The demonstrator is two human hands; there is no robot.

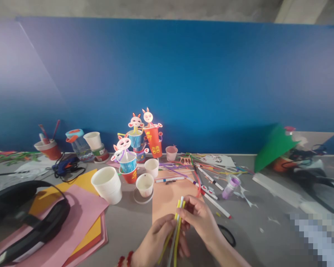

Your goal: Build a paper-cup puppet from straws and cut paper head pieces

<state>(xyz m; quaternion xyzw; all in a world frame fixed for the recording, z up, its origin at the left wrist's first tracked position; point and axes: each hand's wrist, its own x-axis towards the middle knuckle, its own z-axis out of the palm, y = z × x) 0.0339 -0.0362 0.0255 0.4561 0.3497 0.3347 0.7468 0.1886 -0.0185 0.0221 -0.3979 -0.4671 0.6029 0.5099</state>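
Near the front of the table, my left hand (158,235) pinches a small bundle of yellow and pale grey pipe cleaners (177,226). My right hand (197,217) grips the same bundle close to its upper end, thumb on the front. The stems stand roughly upright, their lower ends fanning apart towards me. Beneath and behind the hands lies an orange sheet of paper (164,200). Just right of my right wrist is a black loop (227,235), partly hidden by the forearm.
Decorated cups with paper animal heads (128,163) stand behind, beside plain white cups (107,184). Markers (217,205) and loose stems (178,172) lie to the right, near a purple jar (230,187). Black headphones (30,218) rest on coloured paper (85,207) at left.
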